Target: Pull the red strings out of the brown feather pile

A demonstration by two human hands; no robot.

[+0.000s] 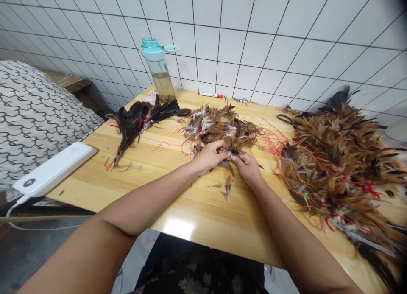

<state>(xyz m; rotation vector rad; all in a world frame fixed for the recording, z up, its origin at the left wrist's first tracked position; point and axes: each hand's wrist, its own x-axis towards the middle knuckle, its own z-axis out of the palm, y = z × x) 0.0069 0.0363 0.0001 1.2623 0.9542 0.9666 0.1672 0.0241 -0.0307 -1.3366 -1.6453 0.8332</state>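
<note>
My left hand (213, 155) and my right hand (247, 166) meet over the middle of the wooden table (178, 183). The fingertips of both are pinched around the pale base of a small dark feather (234, 152). Just beyond them lies a pile of brown feathers (219, 124), close to my left knuckles. A few loose feathers (228, 188) rest on the wood below my hands. Red-orange string (270, 139) runs in loose tangles to the right of the pile. My fingers partly hide the feather's base.
Black feather bundles (140, 118) lie at the left, near a water bottle (160, 73). A large heap of brown feathers (343, 149) covers the right side. A red-capped marker (211, 95) lies by the tiled wall (235, 39). At the left edge is a white power bank (55, 169) with a cable.
</note>
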